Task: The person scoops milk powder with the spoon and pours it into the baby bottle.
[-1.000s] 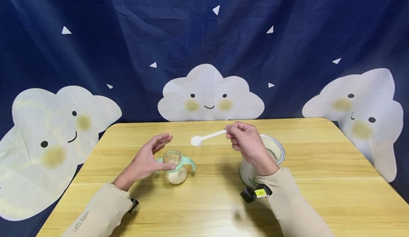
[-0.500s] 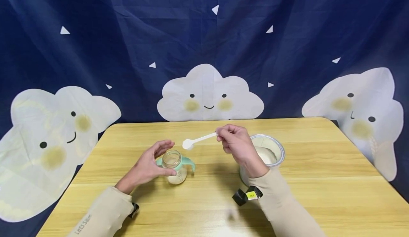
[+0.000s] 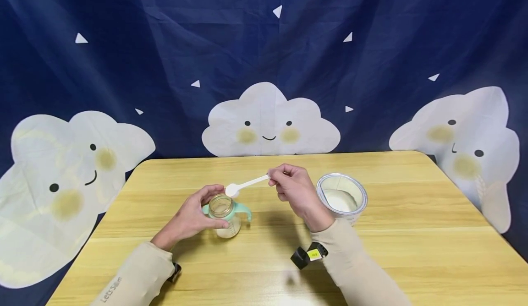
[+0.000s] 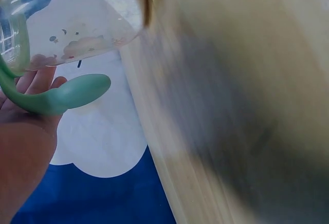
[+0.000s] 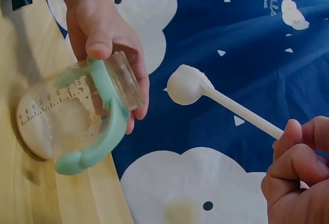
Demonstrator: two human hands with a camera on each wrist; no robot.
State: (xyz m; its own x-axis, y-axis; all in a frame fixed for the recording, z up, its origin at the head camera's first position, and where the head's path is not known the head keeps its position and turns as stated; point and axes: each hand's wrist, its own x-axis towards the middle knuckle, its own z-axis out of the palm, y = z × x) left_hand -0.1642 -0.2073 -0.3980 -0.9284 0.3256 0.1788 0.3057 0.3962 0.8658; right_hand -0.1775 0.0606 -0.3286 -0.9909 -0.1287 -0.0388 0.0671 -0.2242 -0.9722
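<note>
A clear baby bottle (image 3: 229,227) with a mint-green collar and two curved handles stands uncapped on the table; pale contents lie at its bottom. My left hand (image 3: 188,215) holds it round the neck, thumb in front and fingers behind, as the right wrist view shows. A long-handled white measuring scoop (image 5: 187,86), heaped with white powder, is pinched by the handle's end in my right hand (image 3: 296,191). In the head view the scoop's bowl is at the far right edge of the bottle's mouth (image 3: 221,205); in the right wrist view a gap separates them.
To the right of my right hand stands an open can (image 3: 362,198) with white powder (image 3: 339,199) inside. The wooden table (image 3: 416,205) ends at a dark blue curtain (image 3: 264,35) printed with clouds. Both wrists carry black cameras (image 3: 300,257).
My right hand has moved left with the scoop, from above the table to the bottle's mouth. My left hand has closed in around the bottle's neck. More of the can shows.
</note>
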